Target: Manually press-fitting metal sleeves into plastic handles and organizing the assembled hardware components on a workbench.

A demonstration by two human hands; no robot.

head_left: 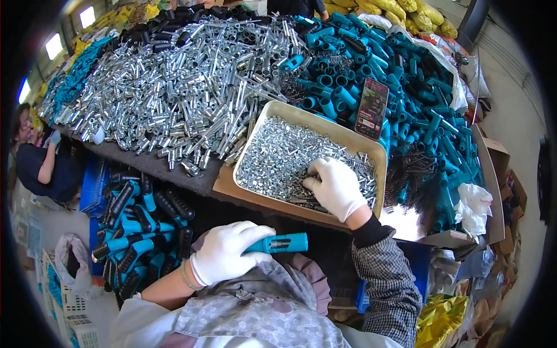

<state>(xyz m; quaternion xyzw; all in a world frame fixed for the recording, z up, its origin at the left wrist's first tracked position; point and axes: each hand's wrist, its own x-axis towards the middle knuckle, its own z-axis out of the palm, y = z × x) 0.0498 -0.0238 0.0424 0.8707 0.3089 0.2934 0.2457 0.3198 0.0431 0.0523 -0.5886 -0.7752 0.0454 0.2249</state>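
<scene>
White gloves cover both hands. My left hand, low in front of my lap, is closed round a teal plastic tube-shaped handle with a slot along its side. Its open end points right. My right hand dips into a cream tray of small metal parts, with thumb and fingers bent together over them. Whatever lies between those fingertips is hidden or too small to make out. Longer metal pins lie at the tray's right side.
Behind the tray rises a heap of shiny metal tubes. Teal plastic handles and dark springs pile up at right, a phone leaning there. Black-and-teal handles fill a blue crate at left. Another person works at far left.
</scene>
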